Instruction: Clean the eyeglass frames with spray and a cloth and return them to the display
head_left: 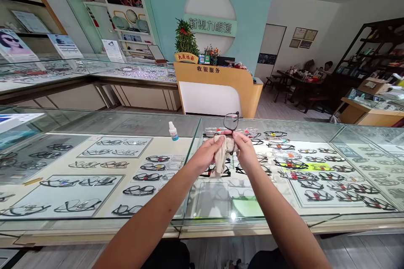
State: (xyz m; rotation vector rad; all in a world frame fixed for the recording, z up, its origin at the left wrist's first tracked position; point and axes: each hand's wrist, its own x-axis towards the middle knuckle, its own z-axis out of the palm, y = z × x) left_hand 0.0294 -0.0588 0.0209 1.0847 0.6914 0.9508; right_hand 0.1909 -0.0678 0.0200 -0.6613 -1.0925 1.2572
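Spectacles [139,190] are laid in the display case [268,230]; a bottle [173,131] is set on top, left of the cloth [219,163], with a counter [211,78] behind.

The creased, cream-coloured cloth [220,163] looked matt; the dark-rimmed, clear-lensed eyeglasses [231,122] looked smooth, like plastic. The small white-and-blue bottle [173,131] seemed plastic, and the long display counter [176,147] had a glossy glass top.

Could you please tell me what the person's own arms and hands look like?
The left hand and right hand are ungloved, with no watch or bracelet showing. The left forearm and right forearm are bare, with no sleeves in view; a small spot marks the left one.
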